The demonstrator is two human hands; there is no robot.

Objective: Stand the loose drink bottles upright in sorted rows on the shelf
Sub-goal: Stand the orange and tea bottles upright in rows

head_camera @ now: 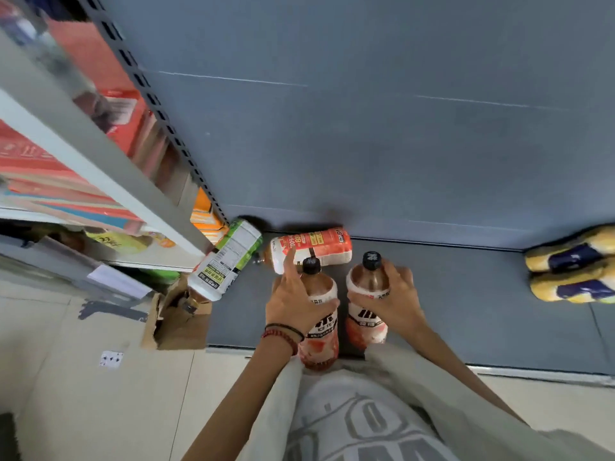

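Two ice tea bottles with black caps stand upright side by side near the front edge of the dark grey shelf [466, 311]. My left hand [294, 302] grips the left bottle [320, 331] at its shoulder, index finger stretched out. My right hand [391, 299] grips the right bottle [367, 314] around its upper body. Behind them a third red-labelled bottle [314, 247] lies on its side. A green-labelled bottle [226, 259] lies tilted at the shelf's left end, its lower end overhanging the shelf's edge.
Yellow-and-blue packs [574, 264] lie at the shelf's right end. A torn cardboard box [176, 319] sits on the floor left of the shelf. A grey upright post [149, 91] and neighbouring shelves with red boxes stand at the left.
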